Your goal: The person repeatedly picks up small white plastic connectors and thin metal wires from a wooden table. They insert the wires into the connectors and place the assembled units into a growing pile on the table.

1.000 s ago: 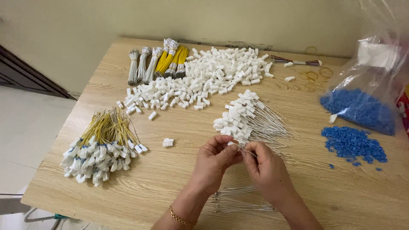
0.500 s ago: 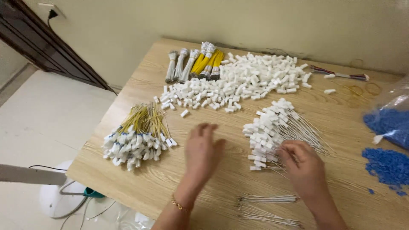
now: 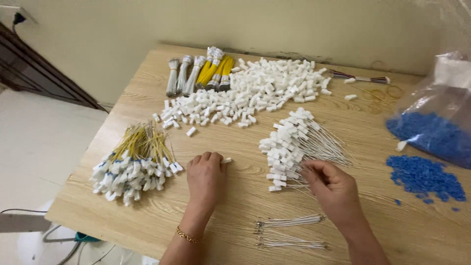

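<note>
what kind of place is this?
Probably a home or small-workshop bench for hand-assembling wire leads: a wooden table with a pile of white connectors, bundled yellow wires and blue pellets.
</note>
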